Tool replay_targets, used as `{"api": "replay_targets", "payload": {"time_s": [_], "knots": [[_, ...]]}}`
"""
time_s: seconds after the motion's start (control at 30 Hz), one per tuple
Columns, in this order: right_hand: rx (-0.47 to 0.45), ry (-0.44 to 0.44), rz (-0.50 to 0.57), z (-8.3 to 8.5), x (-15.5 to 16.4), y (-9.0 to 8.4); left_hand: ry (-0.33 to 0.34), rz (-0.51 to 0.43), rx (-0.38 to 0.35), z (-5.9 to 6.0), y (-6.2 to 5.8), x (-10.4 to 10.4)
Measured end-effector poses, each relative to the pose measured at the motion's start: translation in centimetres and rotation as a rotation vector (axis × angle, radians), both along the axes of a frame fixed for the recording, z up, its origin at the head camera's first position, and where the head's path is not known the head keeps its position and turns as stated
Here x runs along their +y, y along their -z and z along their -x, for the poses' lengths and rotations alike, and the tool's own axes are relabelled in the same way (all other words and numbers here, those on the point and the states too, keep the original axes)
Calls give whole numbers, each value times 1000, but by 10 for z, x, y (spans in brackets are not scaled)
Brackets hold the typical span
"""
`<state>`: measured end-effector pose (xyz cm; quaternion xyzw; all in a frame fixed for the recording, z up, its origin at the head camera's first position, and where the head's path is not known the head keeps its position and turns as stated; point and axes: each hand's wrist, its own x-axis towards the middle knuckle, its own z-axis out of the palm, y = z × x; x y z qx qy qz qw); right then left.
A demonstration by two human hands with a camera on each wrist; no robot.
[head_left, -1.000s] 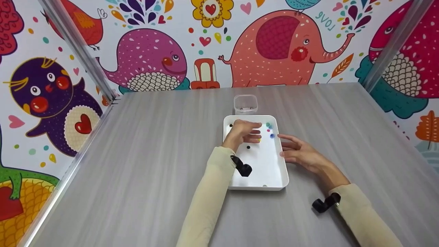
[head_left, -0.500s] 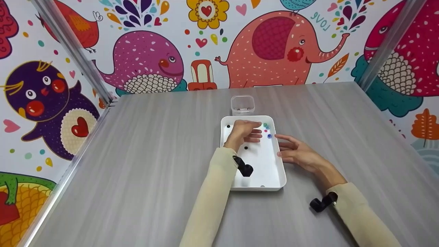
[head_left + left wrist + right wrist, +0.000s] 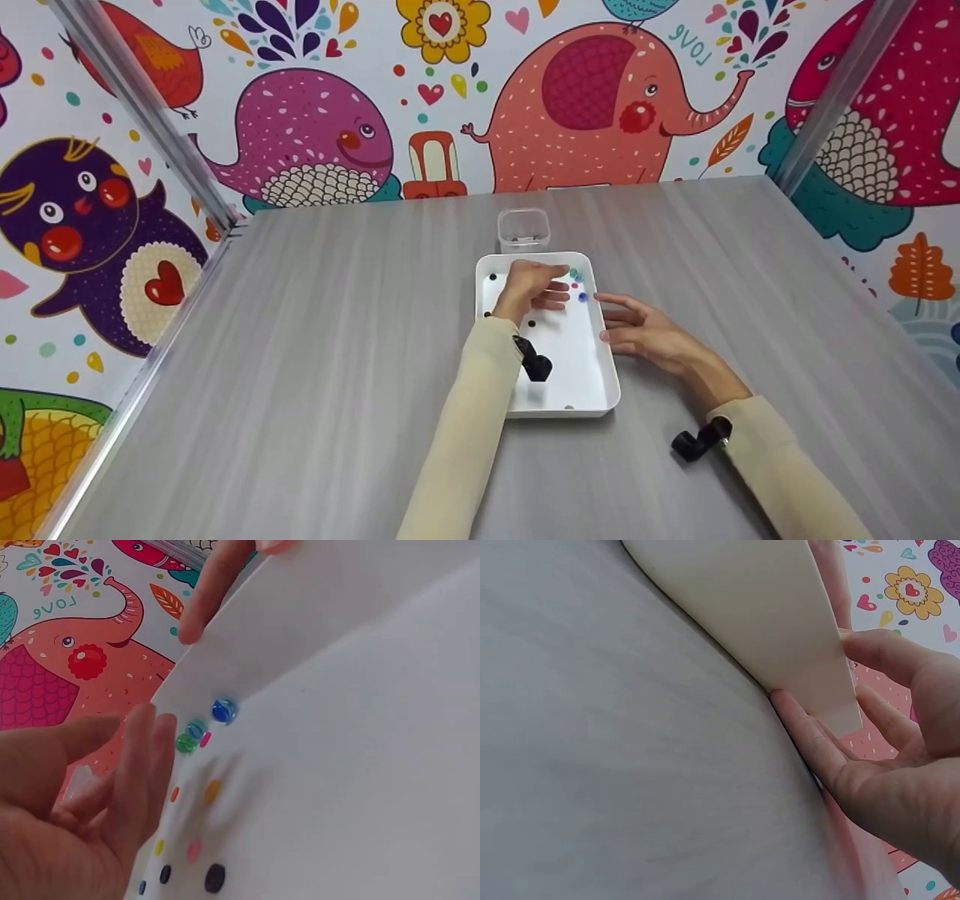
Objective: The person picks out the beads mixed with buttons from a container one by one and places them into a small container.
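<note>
A white tray (image 3: 570, 367) lies on the grey table, with small coloured beads scattered at its far end. My left hand (image 3: 536, 285) hovers over those beads, fingers loosely bent and together, and nothing shows in them. In the left wrist view the left hand (image 3: 112, 787) hangs just above a blue bead (image 3: 223, 710), a green bead (image 3: 185, 743), an orange bead (image 3: 213, 791) and a black bead (image 3: 214, 877). My right hand (image 3: 630, 326) rests with straight fingers against the tray's right wall (image 3: 757, 607), one finger (image 3: 217, 585) over the rim.
A small clear container (image 3: 523, 229) stands just behind the tray. The grey table (image 3: 337, 337) is bounded by cartoon-printed walls at the back and both sides, with metal posts (image 3: 142, 120) in the corners. Black wrist mounts (image 3: 694, 444) sit on both cream sleeves.
Both hands keep almost the same pose on the tray. The head view has drifted a little, which shifts the whole scene slightly to the left.
</note>
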<state>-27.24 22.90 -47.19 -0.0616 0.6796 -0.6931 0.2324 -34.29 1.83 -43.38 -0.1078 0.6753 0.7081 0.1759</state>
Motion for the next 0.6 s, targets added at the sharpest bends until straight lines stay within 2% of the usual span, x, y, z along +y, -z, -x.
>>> {"api": "replay_targets", "payload": {"time_s": [0.4, 0.6], "knots": [[0, -3, 25, -1, 0, 2, -66, -14, -30, 11, 12, 11], [-6, 6, 35, -1, -1, 0, -94, -22, -21, 15, 17, 13]]}}
